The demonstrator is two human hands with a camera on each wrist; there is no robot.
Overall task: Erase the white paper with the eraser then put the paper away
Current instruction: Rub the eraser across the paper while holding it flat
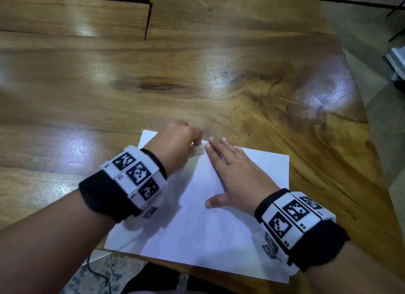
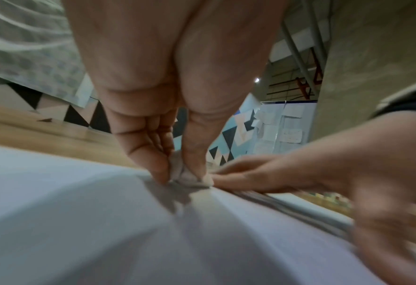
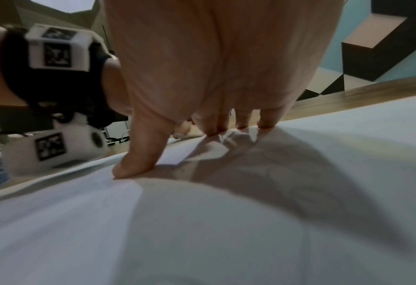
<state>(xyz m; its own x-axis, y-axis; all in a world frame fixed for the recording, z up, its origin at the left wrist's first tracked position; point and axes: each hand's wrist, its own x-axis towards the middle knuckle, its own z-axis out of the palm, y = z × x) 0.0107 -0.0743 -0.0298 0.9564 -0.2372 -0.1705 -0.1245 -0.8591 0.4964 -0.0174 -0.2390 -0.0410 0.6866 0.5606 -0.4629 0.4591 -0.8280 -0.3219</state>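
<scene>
A white sheet of paper lies on the wooden table at its near edge, with faint pencil marks near the middle. My left hand pinches a small pale eraser between thumb and fingers and presses it on the paper's far edge. The left wrist view shows the eraser squeezed flat against the sheet. My right hand lies flat on the paper with fingers straight and spread, fingertips right beside the eraser. In the right wrist view its thumb and fingertips press down on the paper.
The wooden table stretches far ahead and to both sides, with a dark seam at the back left. Its right edge drops to the floor. A dark cable trails over the patterned floor below the near edge.
</scene>
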